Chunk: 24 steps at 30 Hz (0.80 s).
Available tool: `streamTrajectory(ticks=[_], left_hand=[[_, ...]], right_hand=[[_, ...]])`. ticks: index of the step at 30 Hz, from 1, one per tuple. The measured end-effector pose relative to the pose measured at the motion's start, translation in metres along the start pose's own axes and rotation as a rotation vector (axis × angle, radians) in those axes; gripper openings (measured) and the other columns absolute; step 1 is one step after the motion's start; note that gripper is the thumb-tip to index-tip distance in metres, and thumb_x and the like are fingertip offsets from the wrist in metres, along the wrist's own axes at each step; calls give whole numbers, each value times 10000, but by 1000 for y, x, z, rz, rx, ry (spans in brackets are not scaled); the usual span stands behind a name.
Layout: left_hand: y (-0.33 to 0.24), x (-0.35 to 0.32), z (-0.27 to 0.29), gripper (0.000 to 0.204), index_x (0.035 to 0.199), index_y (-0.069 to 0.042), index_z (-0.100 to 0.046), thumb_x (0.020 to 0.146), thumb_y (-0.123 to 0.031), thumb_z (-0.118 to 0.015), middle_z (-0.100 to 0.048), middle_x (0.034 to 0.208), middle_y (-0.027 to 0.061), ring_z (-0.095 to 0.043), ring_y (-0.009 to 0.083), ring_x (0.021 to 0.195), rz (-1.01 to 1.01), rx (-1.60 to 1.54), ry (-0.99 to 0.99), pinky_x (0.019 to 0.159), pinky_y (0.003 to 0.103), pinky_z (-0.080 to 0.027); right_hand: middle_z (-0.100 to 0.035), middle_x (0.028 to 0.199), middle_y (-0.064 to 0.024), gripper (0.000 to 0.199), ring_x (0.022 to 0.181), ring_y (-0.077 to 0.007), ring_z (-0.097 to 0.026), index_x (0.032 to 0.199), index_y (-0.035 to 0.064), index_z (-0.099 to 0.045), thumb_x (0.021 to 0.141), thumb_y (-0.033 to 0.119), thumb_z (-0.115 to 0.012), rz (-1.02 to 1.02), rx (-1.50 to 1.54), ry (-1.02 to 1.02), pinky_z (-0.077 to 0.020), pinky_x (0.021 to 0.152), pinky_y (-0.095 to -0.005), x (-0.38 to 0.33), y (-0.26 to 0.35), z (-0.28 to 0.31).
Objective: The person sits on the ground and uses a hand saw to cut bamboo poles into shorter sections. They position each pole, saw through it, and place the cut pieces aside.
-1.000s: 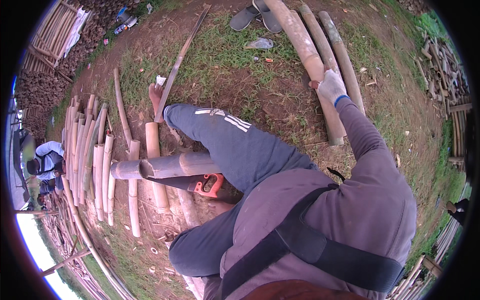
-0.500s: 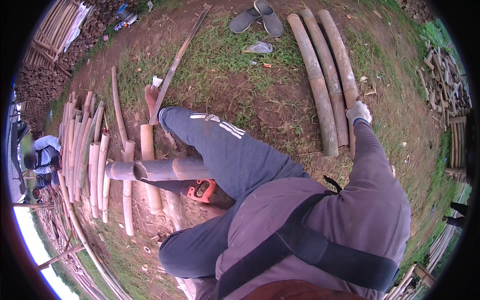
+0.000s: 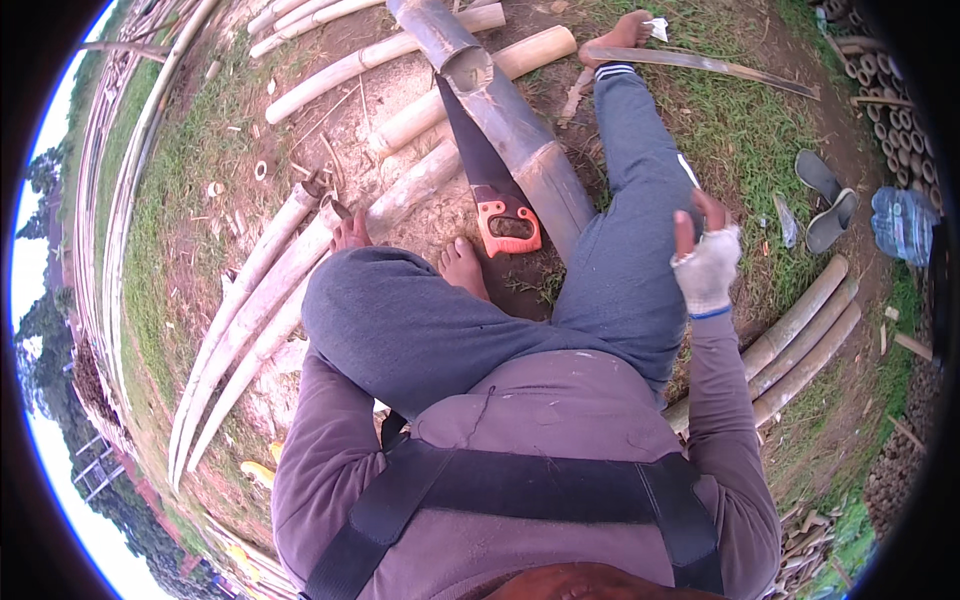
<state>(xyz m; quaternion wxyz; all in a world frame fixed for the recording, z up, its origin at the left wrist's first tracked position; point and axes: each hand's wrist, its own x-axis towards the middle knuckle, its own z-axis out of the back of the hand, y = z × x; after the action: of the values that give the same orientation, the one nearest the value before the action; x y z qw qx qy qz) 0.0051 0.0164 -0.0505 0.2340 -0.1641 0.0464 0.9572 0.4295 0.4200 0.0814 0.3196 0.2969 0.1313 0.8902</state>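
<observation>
My right hand (image 3: 708,262), in a white fingerless glove, is raised beside my right thigh. Its bare fingers are apart and hold nothing. Beyond my bent left knee, the fingers of my left hand (image 3: 350,232) curl at the end of a pale bamboo pole (image 3: 318,235); my knee hides the rest of that hand. A handsaw (image 3: 508,225) with an orange handle hangs untouched, its dark blade reaching up to a cut in a thick grey bamboo pole (image 3: 545,165). That pole slants across other bamboo, its near end against my right leg.
Pale bamboo lengths (image 3: 385,62) lie ahead. Three cut poles (image 3: 800,335) rest at right. A long flat strip (image 3: 710,68) lies by my right foot. Grey slippers (image 3: 830,225) and a blue-tinted water bottle (image 3: 903,226) stand farther right. Long poles (image 3: 140,190) run along the left.
My view has swung left. My right hand has left the bamboo poles at the right and come in beside my thigh. Fingers of my left hand now show beyond my knee.
</observation>
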Motion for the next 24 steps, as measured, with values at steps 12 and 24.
streamTrajectory(ticks=[12, 24], left_hand=[[-9, 14, -8, 857, 1463, -204, -560, 723, -378, -957, -663, 1395, 79, -574, 326, 1311, -128, 205, -58, 1105, 531, -380], [-3, -2, 63, 752, 1315, -117, -635, 643, -274, -934, -652, 1179, 154, -600, 415, 1163, -380, -83, -371, 1045, 545, -505]], right_hand=[[-807, 1152, -218, 698, 1151, -390, -770, 1220, 16, -783, 923, 648, -772, -53, -78, 1309, -578, 1022, -512, -14, 156, -205], [-657, 900, -31, 215, 756, -146, -595, 1014, 28, -675, 947, 197, -790, -456, 1063, 488, -492, 724, -324, 24, 86, 2]])
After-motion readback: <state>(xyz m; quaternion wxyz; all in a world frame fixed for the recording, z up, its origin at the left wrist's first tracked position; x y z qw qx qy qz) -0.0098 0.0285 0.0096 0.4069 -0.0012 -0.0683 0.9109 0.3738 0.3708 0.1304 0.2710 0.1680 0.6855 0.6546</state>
